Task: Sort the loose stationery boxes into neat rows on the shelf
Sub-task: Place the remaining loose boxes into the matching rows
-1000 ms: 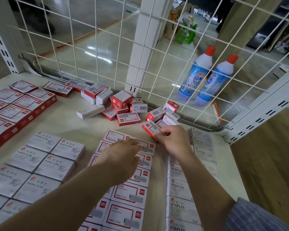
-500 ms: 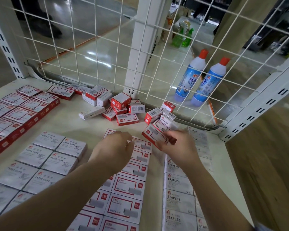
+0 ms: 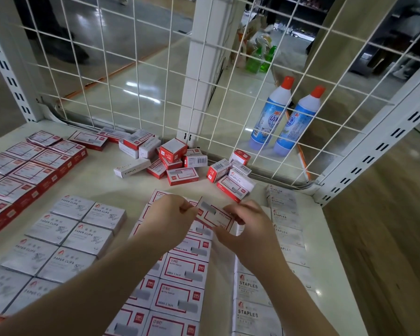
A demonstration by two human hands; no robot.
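— Both hands are on one box: left hand (image 3: 174,215) curled, fingertips pinching the near-left end of the red-and-white staple box (image 3: 216,218); right hand (image 3: 246,225) curled too, thumb and fingers gripping its right end.

— Where's that box sitting?

— Held tilted, just above the far end of the red-bordered row (image 3: 180,282) in the middle of the shelf (image 3: 102,187). I can't tell whether it touches the boxes beneath.

— And around it?

— Left of the row, grey paper clip boxes (image 3: 83,229) in tidy lines; farther left, a block of red boxes (image 3: 29,166). Right of the hands, a column of white STAPLES boxes (image 3: 252,299) along the shelf edge.

— The loose ones?

— Jumbled pile (image 3: 175,158) at the back against the wire mesh (image 3: 136,81), some on their sides, some stacked. Behind the mesh, two blue cleaner bottles (image 3: 286,117) stand on the floor.
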